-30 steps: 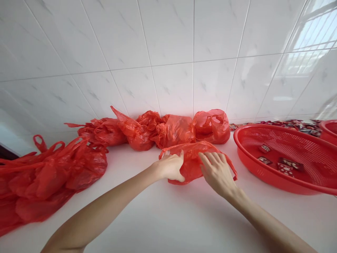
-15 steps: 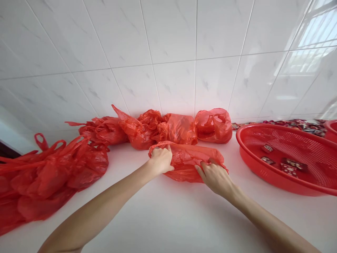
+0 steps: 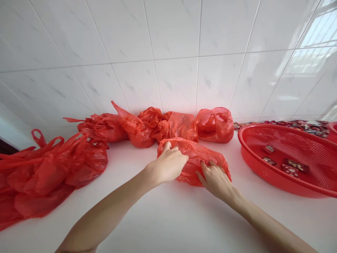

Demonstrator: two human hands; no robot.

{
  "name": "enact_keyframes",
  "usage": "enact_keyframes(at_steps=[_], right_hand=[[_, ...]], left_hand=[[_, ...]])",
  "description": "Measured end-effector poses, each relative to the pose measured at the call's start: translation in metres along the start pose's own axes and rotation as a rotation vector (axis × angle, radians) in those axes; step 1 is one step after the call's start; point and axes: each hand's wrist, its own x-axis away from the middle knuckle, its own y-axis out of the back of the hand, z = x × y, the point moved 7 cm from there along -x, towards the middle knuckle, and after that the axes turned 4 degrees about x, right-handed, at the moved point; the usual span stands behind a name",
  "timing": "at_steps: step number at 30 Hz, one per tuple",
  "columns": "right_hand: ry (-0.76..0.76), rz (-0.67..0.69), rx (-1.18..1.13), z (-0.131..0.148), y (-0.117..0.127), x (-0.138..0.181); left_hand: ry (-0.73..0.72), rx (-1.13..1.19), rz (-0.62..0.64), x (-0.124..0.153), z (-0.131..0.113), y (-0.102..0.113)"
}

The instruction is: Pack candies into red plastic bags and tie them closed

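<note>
A red plastic bag (image 3: 196, 158) lies on the white counter (image 3: 168, 218) in front of me. My left hand (image 3: 168, 165) rests on its left top, fingers curled over the plastic and gripping it. My right hand (image 3: 214, 177) holds the bag's lower right side with the fingers dug into the film. Behind the bag, a row of tied, filled red bags (image 3: 168, 126) stands against the tiled wall.
A heap of loose red bags (image 3: 44, 172) lies at the left. At the right stands a wide red mesh basket (image 3: 252, 161) holding a few small wrapped packets (image 3: 286, 167). More packets (image 3: 297, 123) lie along the wall behind it.
My left hand has slid right along the top of the bag, bunching it narrower. My right hand has stayed on the bag's lower right side.
</note>
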Motion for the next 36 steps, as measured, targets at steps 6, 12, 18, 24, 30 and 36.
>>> enact_keyframes(at_steps=[6,12,18,24,30,36], right_hand=[[-0.008,0.025,-0.013,-0.001,-0.006,0.001],[0.020,0.017,0.004,-0.003,-0.002,0.002],[-0.078,0.078,0.016,-0.022,-0.004,0.001],[-0.065,0.064,-0.023,-0.032,-0.002,0.001],[0.114,-0.147,-0.069,-0.015,0.021,0.002],[0.023,0.047,-0.046,-0.025,0.002,-0.006]], left_hand=[[-0.101,-0.019,0.090,-0.013,-0.012,-0.020],[0.053,0.039,0.123,-0.045,0.013,-0.041],[0.161,0.000,0.163,-0.050,0.042,-0.052],[0.131,-0.025,0.151,-0.040,0.027,-0.045],[0.010,-0.011,0.136,-0.040,0.011,-0.042],[-0.070,0.066,0.180,-0.046,0.005,-0.062]])
